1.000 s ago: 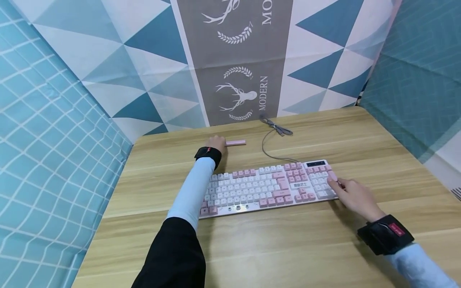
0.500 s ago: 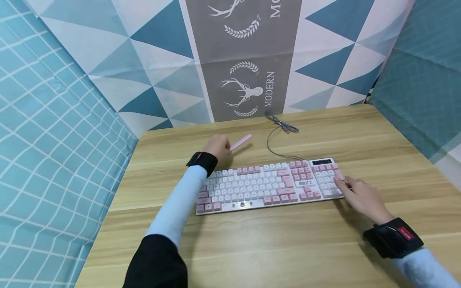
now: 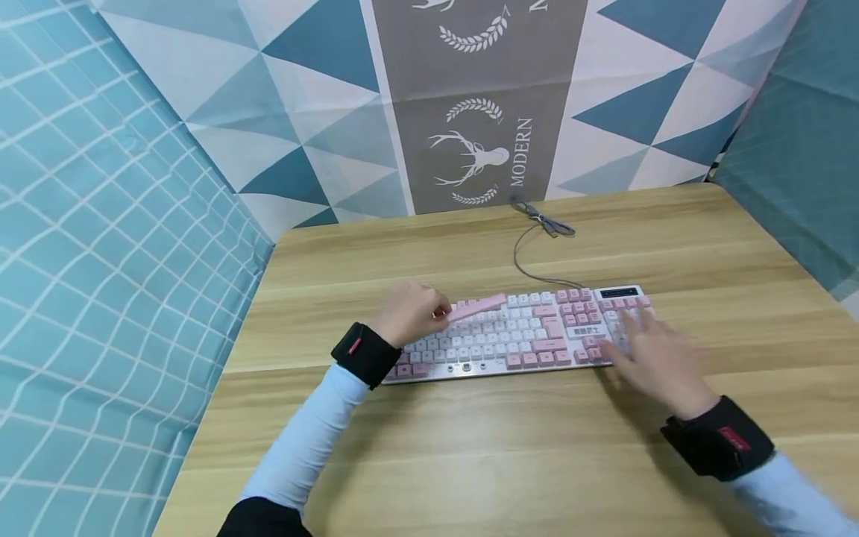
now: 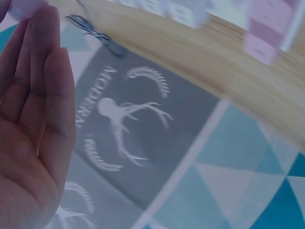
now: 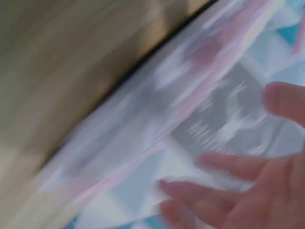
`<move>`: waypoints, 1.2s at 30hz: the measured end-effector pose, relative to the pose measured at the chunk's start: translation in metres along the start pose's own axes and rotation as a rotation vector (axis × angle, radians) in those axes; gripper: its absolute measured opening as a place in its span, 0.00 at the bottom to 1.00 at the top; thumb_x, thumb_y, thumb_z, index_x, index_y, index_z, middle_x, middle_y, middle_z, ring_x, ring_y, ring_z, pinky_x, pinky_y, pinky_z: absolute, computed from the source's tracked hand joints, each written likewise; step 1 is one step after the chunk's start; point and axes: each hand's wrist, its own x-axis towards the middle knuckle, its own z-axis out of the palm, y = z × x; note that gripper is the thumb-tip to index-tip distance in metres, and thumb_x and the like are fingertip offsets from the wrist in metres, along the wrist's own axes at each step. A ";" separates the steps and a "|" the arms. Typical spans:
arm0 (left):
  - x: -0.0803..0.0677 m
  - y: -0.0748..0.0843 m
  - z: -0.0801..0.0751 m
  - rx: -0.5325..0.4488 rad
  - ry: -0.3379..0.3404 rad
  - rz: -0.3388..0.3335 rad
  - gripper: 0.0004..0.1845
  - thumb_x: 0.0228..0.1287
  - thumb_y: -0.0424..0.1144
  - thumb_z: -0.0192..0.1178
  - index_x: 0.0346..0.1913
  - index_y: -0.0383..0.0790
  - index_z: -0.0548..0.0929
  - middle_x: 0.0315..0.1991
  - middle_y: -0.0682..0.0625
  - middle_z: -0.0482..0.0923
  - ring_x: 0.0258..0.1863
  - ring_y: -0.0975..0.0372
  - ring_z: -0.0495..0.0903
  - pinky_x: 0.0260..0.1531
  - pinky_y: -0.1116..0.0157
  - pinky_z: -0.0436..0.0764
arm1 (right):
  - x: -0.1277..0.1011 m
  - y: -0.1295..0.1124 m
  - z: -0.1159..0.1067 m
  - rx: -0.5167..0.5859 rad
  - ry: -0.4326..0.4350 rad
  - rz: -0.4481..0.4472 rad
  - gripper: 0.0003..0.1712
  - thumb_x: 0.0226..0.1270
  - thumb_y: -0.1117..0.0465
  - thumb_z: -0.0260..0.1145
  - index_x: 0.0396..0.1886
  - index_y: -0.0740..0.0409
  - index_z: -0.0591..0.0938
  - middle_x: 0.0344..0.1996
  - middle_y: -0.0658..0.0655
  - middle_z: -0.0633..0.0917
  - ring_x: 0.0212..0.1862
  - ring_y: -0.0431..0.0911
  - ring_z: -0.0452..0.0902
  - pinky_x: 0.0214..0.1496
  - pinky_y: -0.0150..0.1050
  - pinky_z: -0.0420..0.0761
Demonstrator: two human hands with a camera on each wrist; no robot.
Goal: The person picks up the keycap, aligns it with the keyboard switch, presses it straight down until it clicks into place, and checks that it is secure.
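Observation:
A pink and white keyboard (image 3: 499, 350) lies on the wooden table. My left hand (image 3: 411, 312) pinches one end of a long pink spacebar keycap (image 3: 478, 306), tilted and held over the keyboard's back left part. In the left wrist view, a bit of the pink keycap (image 4: 28, 8) shows at the fingertips. In the keyboard's front row, a bare strip with small mounts (image 3: 467, 367) is visible. My right hand (image 3: 661, 365), blurred, hovers at the number pad with spread fingers. Nothing shows between the fingers of the right hand (image 5: 267, 186) in the right wrist view.
A grey cable (image 3: 520, 261) runs from the keyboard's back edge to a tied bundle (image 3: 546, 222) at the rear of the table (image 3: 496, 462). Patterned cloth (image 3: 470, 149) stands behind, and a blue grid cloth (image 3: 134, 298) hangs at the left.
My left hand has brought the keycap from behind the keyboard forward over its keys. My right hand has left its hold at the keyboard's right edge, its fingers now spread over the number pad.

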 end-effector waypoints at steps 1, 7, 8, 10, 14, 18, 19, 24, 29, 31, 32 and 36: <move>-0.002 0.004 0.000 0.011 -0.006 0.014 0.07 0.55 0.41 0.63 0.36 0.46 0.88 0.29 0.55 0.85 0.22 0.68 0.75 0.22 0.72 0.70 | 0.000 -0.014 0.003 0.024 0.050 -0.093 0.36 0.64 0.51 0.60 0.60 0.75 0.68 0.58 0.80 0.68 0.55 0.72 0.69 0.51 0.64 0.71; -0.010 0.022 0.008 0.069 -0.004 0.089 0.03 0.53 0.39 0.64 0.28 0.48 0.87 0.22 0.57 0.82 0.20 0.66 0.75 0.19 0.68 0.71 | 0.000 -0.081 0.022 0.156 0.000 -0.499 0.34 0.65 0.48 0.59 0.63 0.65 0.69 0.66 0.66 0.67 0.66 0.59 0.65 0.61 0.59 0.66; -0.011 0.023 0.010 0.078 0.003 0.103 0.03 0.52 0.39 0.64 0.27 0.48 0.87 0.22 0.58 0.83 0.21 0.66 0.77 0.20 0.67 0.73 | 0.000 -0.086 0.024 0.137 -0.017 -0.507 0.35 0.65 0.46 0.58 0.64 0.65 0.68 0.67 0.65 0.66 0.67 0.58 0.64 0.63 0.58 0.65; -0.013 0.026 0.013 0.098 0.016 0.129 0.03 0.51 0.38 0.64 0.26 0.49 0.87 0.22 0.58 0.83 0.22 0.66 0.79 0.22 0.65 0.76 | 0.001 -0.092 0.029 0.087 -0.042 -0.492 0.38 0.64 0.44 0.58 0.65 0.65 0.67 0.67 0.63 0.66 0.69 0.56 0.61 0.65 0.57 0.62; -0.019 0.029 0.019 0.120 0.038 0.153 0.04 0.51 0.39 0.65 0.23 0.51 0.87 0.21 0.59 0.83 0.21 0.67 0.79 0.21 0.66 0.76 | 0.001 -0.093 0.037 0.044 -0.076 -0.465 0.40 0.61 0.42 0.61 0.64 0.65 0.68 0.66 0.63 0.68 0.68 0.56 0.63 0.67 0.58 0.59; -0.026 0.030 0.024 0.104 0.030 0.127 0.05 0.51 0.39 0.64 0.21 0.52 0.86 0.19 0.60 0.81 0.19 0.68 0.75 0.17 0.67 0.72 | 0.003 -0.091 0.044 0.035 -0.041 -0.500 0.38 0.59 0.42 0.63 0.60 0.65 0.73 0.62 0.63 0.73 0.63 0.57 0.68 0.65 0.58 0.62; -0.027 0.030 0.025 0.099 0.029 0.113 0.05 0.50 0.39 0.64 0.21 0.52 0.86 0.19 0.61 0.81 0.19 0.68 0.75 0.17 0.67 0.71 | 0.004 -0.092 0.046 0.028 -0.019 -0.514 0.36 0.59 0.43 0.63 0.59 0.65 0.74 0.60 0.63 0.74 0.62 0.56 0.70 0.64 0.57 0.64; -0.035 0.027 0.030 0.057 0.026 0.054 0.06 0.48 0.36 0.64 0.19 0.50 0.84 0.17 0.59 0.77 0.19 0.68 0.70 0.16 0.69 0.67 | 0.012 -0.095 0.051 -0.013 0.048 -0.555 0.32 0.57 0.45 0.65 0.53 0.65 0.78 0.53 0.62 0.78 0.54 0.54 0.74 0.59 0.52 0.70; -0.041 0.024 0.034 0.012 0.037 0.030 0.06 0.49 0.34 0.63 0.20 0.48 0.85 0.17 0.58 0.77 0.18 0.68 0.68 0.16 0.71 0.64 | 0.013 -0.100 0.052 -0.024 0.010 -0.542 0.33 0.57 0.44 0.65 0.54 0.66 0.78 0.53 0.63 0.78 0.54 0.55 0.73 0.58 0.52 0.70; -0.043 0.025 0.036 0.018 0.057 0.021 0.07 0.50 0.33 0.62 0.20 0.47 0.84 0.16 0.57 0.77 0.17 0.67 0.69 0.16 0.71 0.64 | 0.013 -0.101 0.053 -0.029 0.010 -0.541 0.34 0.57 0.44 0.65 0.54 0.66 0.78 0.53 0.63 0.78 0.55 0.55 0.73 0.59 0.52 0.70; -0.044 0.026 0.036 0.027 0.070 0.015 0.07 0.50 0.33 0.62 0.19 0.46 0.84 0.16 0.57 0.76 0.17 0.67 0.68 0.15 0.71 0.64 | 0.013 -0.102 0.054 -0.030 0.013 -0.543 0.34 0.57 0.44 0.65 0.54 0.66 0.78 0.53 0.63 0.78 0.55 0.55 0.73 0.59 0.52 0.70; -0.047 0.031 0.038 0.125 0.135 0.003 0.09 0.53 0.33 0.60 0.18 0.45 0.82 0.13 0.55 0.73 0.14 0.66 0.65 0.13 0.69 0.61 | 0.012 -0.103 0.057 -0.035 0.026 -0.554 0.35 0.56 0.43 0.66 0.54 0.66 0.78 0.53 0.62 0.78 0.55 0.54 0.73 0.60 0.53 0.68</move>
